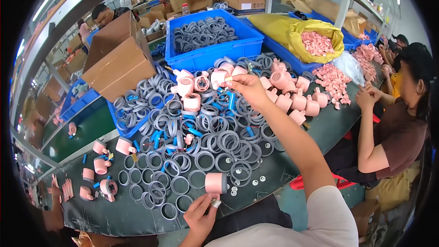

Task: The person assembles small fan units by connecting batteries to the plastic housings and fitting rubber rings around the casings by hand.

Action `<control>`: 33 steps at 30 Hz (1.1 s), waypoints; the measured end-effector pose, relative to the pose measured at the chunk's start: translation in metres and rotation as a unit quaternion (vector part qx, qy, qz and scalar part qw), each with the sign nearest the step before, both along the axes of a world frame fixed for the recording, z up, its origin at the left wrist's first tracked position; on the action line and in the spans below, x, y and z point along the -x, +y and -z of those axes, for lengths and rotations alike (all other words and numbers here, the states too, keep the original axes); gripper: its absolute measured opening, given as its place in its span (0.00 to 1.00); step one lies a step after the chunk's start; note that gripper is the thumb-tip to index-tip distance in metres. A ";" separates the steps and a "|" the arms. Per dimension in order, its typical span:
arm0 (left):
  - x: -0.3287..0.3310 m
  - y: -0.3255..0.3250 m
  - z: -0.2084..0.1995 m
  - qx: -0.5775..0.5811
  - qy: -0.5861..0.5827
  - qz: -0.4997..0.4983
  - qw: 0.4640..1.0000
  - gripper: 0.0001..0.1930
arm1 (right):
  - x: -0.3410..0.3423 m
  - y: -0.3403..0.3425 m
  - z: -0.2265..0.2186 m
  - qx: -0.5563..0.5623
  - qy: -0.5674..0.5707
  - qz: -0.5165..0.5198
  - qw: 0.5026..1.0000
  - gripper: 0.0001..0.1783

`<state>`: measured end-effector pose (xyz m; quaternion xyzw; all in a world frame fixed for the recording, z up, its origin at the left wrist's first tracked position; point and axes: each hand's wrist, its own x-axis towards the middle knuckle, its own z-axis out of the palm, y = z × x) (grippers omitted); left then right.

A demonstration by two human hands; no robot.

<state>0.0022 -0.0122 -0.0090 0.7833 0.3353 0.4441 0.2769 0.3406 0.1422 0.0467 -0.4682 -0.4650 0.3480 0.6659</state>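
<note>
Pink cylindrical housing (216,183) sits at the near edge of the dark table (123,215), and I have it held from below by my left hand (201,215), thumb and fingers closed on its lower part, with a small white piece at my fingertips just under it. My right hand (247,87) is stretched far out over the middle of the table, its fingers pinched together on a small pale part above the heap of pink housings (283,98); exactly what that part is, I cannot tell. Between my two hands lies a wide spread of grey rings (201,144), many overlapping, with blue cylindrical pieces (194,131) scattered among them and a few small white discs (256,183) near the table's front edge. More pink housings (100,162) stand to my left, apart from the held one. Beyond the pile a blue crate (215,52) holds more grey rings, an open cardboard box (119,59) leans beside it, and a yellow bag (329,48) holds pink parts. A person (398,123) sits at the table to my right, hands raised together.
</note>
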 end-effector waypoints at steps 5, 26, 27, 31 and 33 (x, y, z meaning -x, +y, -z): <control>0.001 -0.002 -0.001 0.044 -0.071 0.020 0.996 0.15 | 0.005 -0.012 -0.011 -0.031 0.048 0.020 0.998 0.11; 0.002 0.000 -0.004 0.101 -0.072 0.032 0.992 0.12 | -0.036 -0.013 -0.025 -0.056 0.226 -0.038 0.972 0.08; 0.002 0.001 -0.004 0.114 -0.078 0.035 0.990 0.12 | -0.031 -0.019 -0.029 -0.056 0.227 -0.035 0.972 0.08; 0.002 0.000 -0.004 0.153 -0.105 0.046 0.982 0.13 | -0.017 -0.032 -0.035 -0.061 0.182 -0.052 0.980 0.10; 0.000 -0.002 -0.009 0.157 -0.102 0.049 0.981 0.12 | -0.012 -0.039 -0.035 -0.057 0.165 -0.052 0.983 0.08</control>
